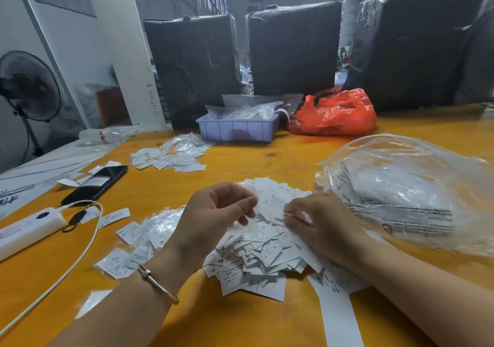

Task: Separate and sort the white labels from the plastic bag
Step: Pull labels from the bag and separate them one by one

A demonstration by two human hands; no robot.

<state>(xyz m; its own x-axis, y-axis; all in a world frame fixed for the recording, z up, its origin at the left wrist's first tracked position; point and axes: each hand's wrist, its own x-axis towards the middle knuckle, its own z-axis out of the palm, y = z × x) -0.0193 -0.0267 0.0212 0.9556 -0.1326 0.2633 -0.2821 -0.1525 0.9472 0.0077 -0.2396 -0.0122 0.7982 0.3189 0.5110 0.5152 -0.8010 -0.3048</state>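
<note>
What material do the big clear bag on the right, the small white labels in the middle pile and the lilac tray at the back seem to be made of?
Big clear bag: thin plastic film, glossy; it crinkles and shines.
Small white labels: matte paper or woven tape, unclear; flat, printed.
Lilac tray: rigid moulded plastic, probably; ribbed walls.
</note>
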